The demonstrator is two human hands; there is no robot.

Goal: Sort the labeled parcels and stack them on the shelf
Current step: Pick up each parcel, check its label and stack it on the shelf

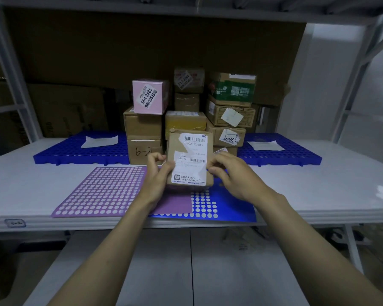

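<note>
Crowding behind held parcel [189, 159]: stacked boxes [186, 111].

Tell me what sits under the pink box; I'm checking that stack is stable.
The pink box rests on a brown carton, which sits on another carton marked 6-2 on the blue pallet. Their contact area is hidden from view.

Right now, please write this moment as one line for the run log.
phase: checking label | left hand: holds brown parcel | right hand: pinches parcel's right edge | parcel: upright, above purple mat | stack: behind
</note>
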